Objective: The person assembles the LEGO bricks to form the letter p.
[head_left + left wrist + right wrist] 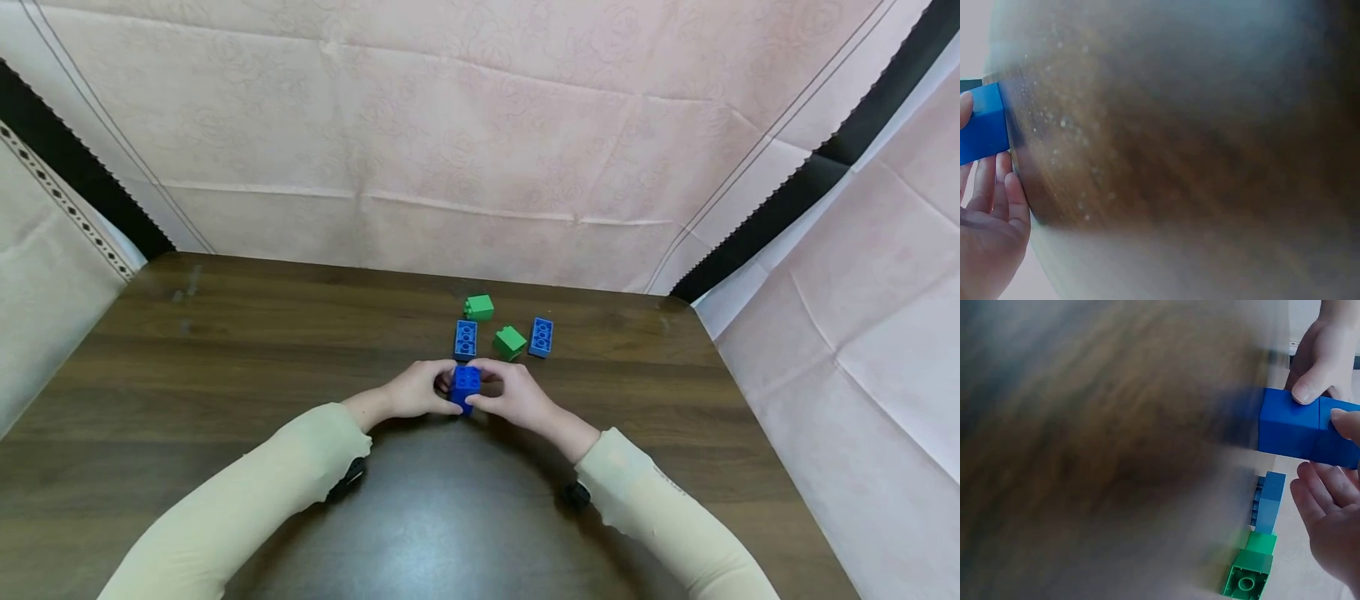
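Observation:
Two small blue bricks stacked one on the other point(466, 380) stand upright on the table, between both hands. A seam between the two shows in the right wrist view, where the blue stack point(1289, 425) touches the table or nearly so. My left hand point(411, 390) pinches the stack from the left, thumb on the near side. From the right, my right hand point(521, 398) pinches it too, its thumb on the near face. In the left wrist view the blue stack point(984, 128) is cut by the frame edge, above the curled fingers point(985, 181).
Just beyond the hands lie a blue brick point(465, 340), a green brick point(478, 307), a second green brick point(510, 342) and another blue brick point(541, 337). The brown wooden table point(262, 350) ends at a pale cloth backdrop point(450, 150).

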A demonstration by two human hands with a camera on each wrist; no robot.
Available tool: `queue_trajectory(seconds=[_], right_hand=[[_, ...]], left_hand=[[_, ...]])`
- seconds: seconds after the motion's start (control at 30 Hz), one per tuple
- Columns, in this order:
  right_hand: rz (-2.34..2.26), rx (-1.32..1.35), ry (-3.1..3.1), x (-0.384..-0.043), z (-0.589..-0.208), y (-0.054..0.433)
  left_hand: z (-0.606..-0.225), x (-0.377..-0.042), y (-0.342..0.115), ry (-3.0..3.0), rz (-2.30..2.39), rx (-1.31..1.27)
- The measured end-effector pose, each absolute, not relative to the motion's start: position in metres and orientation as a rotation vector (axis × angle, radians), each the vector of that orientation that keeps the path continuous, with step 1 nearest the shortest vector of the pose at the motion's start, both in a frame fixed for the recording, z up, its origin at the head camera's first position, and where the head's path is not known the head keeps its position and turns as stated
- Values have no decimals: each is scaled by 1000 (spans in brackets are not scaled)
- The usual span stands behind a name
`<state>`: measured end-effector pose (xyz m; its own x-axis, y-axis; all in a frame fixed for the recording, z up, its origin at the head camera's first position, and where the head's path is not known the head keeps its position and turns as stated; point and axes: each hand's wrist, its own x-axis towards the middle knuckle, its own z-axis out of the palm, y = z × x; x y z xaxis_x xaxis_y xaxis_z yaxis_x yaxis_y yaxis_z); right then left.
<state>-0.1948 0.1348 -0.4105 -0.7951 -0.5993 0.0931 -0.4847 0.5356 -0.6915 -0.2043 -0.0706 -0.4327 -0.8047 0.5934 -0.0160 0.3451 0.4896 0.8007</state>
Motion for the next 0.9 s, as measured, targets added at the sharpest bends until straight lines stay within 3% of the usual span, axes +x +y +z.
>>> queue_trajectory(seconds=[0.9], right_hand=[[-1080,-941,2589,-204,-397,125]], left_hand=[[-435,-206,-70,2435,1216,793]])
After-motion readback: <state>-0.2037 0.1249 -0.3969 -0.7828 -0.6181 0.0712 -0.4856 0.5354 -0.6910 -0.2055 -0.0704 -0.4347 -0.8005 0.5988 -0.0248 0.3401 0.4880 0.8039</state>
